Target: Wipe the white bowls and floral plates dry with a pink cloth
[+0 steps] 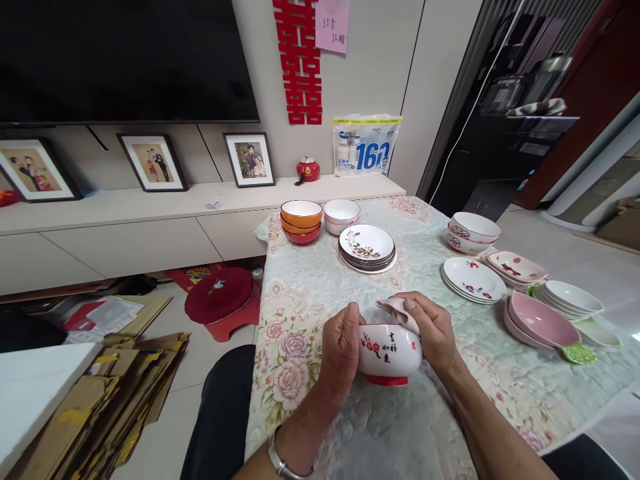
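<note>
A white bowl (390, 352) with red blossoms, black characters, a red rim and a red foot is held upright, tilted slightly away, above the table's near part. My left hand (341, 347) grips its left side, thumb up along the rim. At the bowl's right rim, my right hand (431, 328) pinches a pale pink cloth (399, 311) that lies against the edge. The fingers of both hands are partly hidden behind the bowl and cloth.
On the flowered tablecloth (290, 373) stand orange bowls (301, 215), white bowls (342, 211), brown-patterned plates (367, 244), flowered plates (475, 280), patterned bowls (474, 229) and pink bowls (544, 320). A red stool (220, 293) and flattened cardboard (105, 407) are at the left.
</note>
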`<state>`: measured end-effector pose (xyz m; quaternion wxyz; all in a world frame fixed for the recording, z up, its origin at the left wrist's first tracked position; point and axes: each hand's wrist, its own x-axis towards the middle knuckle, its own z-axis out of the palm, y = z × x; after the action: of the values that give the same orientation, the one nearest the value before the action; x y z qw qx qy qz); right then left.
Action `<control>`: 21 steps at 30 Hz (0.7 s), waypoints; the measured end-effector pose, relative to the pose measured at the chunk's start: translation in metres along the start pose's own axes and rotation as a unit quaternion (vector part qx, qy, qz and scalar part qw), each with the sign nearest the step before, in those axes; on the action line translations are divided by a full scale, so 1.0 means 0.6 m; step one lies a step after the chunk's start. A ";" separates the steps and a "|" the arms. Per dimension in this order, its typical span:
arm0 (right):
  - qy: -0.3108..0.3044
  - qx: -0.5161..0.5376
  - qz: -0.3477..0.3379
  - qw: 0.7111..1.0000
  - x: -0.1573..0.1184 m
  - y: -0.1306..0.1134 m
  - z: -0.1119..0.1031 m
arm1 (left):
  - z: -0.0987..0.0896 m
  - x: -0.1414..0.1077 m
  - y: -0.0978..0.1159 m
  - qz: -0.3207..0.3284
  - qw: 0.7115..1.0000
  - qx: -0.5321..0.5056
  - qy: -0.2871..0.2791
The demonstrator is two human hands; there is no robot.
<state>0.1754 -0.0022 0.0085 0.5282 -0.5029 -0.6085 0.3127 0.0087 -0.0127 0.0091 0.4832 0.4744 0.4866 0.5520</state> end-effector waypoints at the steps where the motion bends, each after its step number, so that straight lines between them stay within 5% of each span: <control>1: 0.001 0.003 0.005 1.000 0.001 0.002 0.000 | 0.000 0.000 0.001 -0.002 1.000 -0.004 0.000; 21: -0.008 0.066 0.095 0.993 0.004 0.026 0.002 | -0.002 0.001 -0.002 0.040 0.998 0.037 0.002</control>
<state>0.1786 0.0052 -0.0053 0.5234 -0.5202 -0.5400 0.4048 0.0074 -0.0119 0.0078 0.4415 0.5100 0.4881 0.5538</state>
